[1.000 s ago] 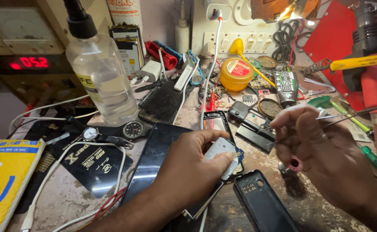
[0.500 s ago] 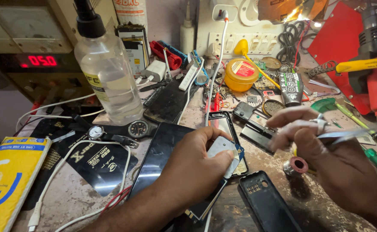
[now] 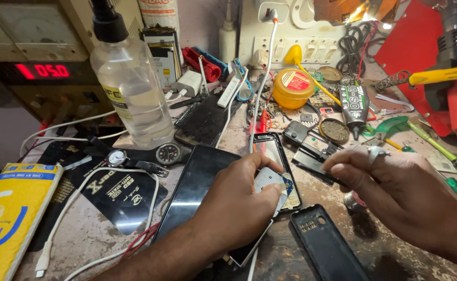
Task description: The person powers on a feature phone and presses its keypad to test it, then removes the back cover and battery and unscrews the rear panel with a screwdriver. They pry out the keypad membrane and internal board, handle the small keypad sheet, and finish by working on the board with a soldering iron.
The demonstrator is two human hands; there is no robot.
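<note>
A small grey-white, rounded phone part [image 3: 268,182], at frame centre, is being pinched by the curled fingers of the left hand [image 3: 239,205] over an opened, glossy black phone frame [image 3: 275,156]. The right hand [image 3: 395,192], centre right, is being held half-closed, thumb and fingertips pressed together; anything gripped cannot be told. A matte black back cover [image 3: 325,244] is lying below. A clear plastic bottle [image 3: 127,86] is standing upper left.

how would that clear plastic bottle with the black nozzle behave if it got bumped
The clear bottle is tall and narrow, standing upright, so it would probably tip rather than slide. It looks mostly full of clear liquid, so likely heavy for its size. The white cable near its base might snag it.
</note>
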